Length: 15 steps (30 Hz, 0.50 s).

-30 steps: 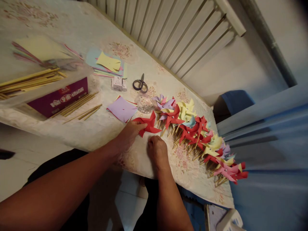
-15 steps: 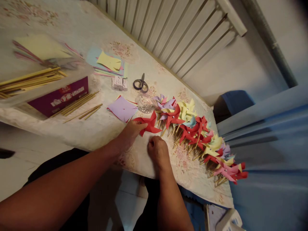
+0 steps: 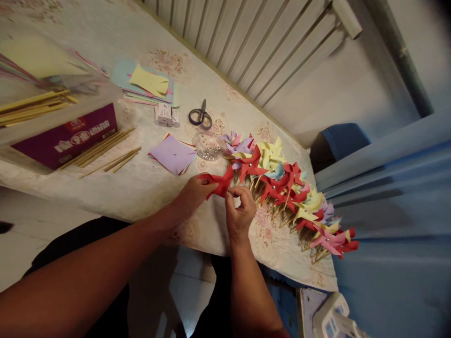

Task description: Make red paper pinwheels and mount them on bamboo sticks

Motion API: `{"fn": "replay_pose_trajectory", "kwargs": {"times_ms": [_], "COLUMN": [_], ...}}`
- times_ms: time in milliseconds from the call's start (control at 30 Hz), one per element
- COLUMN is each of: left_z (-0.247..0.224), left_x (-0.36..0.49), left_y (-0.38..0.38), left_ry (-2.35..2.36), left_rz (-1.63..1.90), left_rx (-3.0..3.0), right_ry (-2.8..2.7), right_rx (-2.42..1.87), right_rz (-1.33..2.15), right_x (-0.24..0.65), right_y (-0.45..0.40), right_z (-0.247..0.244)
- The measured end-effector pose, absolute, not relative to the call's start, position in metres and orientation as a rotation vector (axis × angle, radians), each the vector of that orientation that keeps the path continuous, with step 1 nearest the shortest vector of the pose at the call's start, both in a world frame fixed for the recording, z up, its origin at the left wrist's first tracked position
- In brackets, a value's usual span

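My left hand (image 3: 197, 192) is closed on a red paper pinwheel (image 3: 221, 182), its fingers gripping the left side of the folded blades. On the right, my right hand (image 3: 240, 209) has thumb and forefinger pinched together at the pinwheel's lower right edge. Whatever sits between those two fingertips is too small to make out. Just behind the pinwheel lies a clear bag of small shiny pins (image 3: 210, 151). A stack of square paper sheets (image 3: 173, 154), lilac on top, rests left of the bag.
Finished pinwheels on sticks (image 3: 282, 188) lie in a long row at the right. Scissors (image 3: 200, 116), small boxes (image 3: 166, 115) and cut paper (image 3: 150, 82) sit farther back. Loose wooden sticks (image 3: 105, 148) lie before a plastic bin (image 3: 70, 136) at the left.
My right hand has risen from the tablecloth to the red pinwheel, its fist turning into a pinch. The pinwheel is now tilted in my left hand. The view has shifted slightly.
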State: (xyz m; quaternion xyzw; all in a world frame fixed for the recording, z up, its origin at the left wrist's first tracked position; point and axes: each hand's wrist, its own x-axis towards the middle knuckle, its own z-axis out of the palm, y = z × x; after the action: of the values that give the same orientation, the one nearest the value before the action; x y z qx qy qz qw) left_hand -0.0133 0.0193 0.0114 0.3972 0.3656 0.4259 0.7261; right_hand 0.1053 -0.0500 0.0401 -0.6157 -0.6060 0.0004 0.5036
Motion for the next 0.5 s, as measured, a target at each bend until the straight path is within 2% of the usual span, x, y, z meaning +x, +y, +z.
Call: {"fn": "replay_pose_trajectory", "kwargs": {"times_ms": [300, 500], "left_z": [0.012, 0.015], "left_x": [-0.012, -0.013], "left_y": [0.018, 0.018], "left_ry": [0.774, 0.742], "left_rz": [0.907, 0.901], "left_rx": [0.887, 0.857], "right_ry": [-1.575, -1.556], "right_rx": [-1.526, -1.545], "right_rz": [-0.129, -0.071], "right_x": [0.107, 0.106], "right_y": [-0.044, -0.042], "right_z": [0.030, 0.025]}}
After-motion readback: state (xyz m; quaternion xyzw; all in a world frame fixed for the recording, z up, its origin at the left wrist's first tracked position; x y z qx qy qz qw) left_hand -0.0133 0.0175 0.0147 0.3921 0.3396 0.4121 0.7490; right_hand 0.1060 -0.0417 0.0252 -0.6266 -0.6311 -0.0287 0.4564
